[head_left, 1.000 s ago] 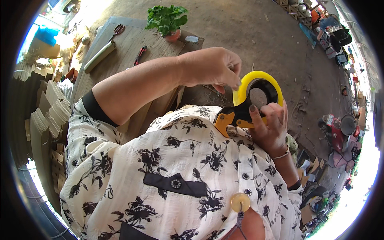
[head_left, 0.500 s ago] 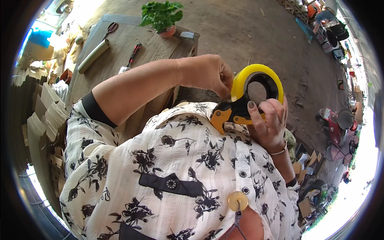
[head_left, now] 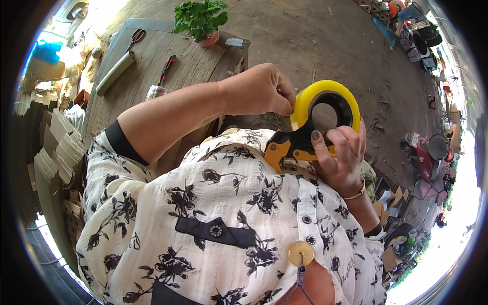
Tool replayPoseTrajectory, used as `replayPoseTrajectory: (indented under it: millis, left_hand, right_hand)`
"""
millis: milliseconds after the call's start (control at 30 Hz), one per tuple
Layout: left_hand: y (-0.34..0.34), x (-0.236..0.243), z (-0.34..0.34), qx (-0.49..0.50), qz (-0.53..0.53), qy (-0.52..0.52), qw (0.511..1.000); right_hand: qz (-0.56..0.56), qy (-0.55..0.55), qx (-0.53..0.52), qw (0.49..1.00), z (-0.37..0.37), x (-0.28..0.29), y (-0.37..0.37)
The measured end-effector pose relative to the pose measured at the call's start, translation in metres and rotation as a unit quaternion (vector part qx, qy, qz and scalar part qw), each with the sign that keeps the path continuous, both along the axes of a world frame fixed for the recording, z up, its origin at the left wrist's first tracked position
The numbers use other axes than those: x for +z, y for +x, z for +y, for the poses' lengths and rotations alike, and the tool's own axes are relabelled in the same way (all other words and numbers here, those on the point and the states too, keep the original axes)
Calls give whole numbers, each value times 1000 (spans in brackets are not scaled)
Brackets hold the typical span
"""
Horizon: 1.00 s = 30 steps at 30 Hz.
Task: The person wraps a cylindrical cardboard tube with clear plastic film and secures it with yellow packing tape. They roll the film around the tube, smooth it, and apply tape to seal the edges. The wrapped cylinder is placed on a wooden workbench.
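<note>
My right hand (head_left: 343, 157) is wrapped round a black and orange tape dispenser (head_left: 292, 145), its thumb lying across the body. A thick roll of yellow tape (head_left: 303, 104) sits on the dispenser's round black hub. Close against the left edge of the roll, my left hand (head_left: 269, 91) has thumb and fingers pinched together. What lies between those fingertips, if anything, is too small to make out. Both hands are held in front of my chest, over the patterned shirt.
On the left stands a wooden table (head_left: 152, 51) with scissors (head_left: 136, 36), a rolled sheet (head_left: 117, 72), a red and black knife-like tool (head_left: 166, 68) and a potted plant (head_left: 201, 20). Flattened cardboard (head_left: 63, 142) is stacked at far left. A red scooter (head_left: 424, 160) stands right; a person (head_left: 409, 15) is far off.
My left hand has risen slightly and its wrist has turned a little, still by the roll. The dispenser stays in my right hand, shifted slightly left in the view.
</note>
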<state>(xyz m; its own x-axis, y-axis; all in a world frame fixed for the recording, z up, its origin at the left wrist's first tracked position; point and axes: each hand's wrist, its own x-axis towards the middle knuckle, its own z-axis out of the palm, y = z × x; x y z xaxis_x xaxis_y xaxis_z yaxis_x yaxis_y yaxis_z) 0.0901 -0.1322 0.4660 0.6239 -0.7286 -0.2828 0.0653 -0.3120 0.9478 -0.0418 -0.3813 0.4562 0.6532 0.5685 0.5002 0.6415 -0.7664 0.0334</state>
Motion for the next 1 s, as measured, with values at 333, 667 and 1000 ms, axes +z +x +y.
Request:
replayPoseTrajectory:
  millis: [333,667,1000]
  left_hand:
    - [-7,7,6,-20,-23,60,998]
    - [0,0,1,-51,-61,55,995]
    - [-28,2,7,-29,-111,-64,991]
  right_hand:
    - [-3,4,-5,1000,-3,-5,-5]
    - [10,15,-9,1000,0,-9,-5]
    - [41,24,-14,999,-8,-18,-7]
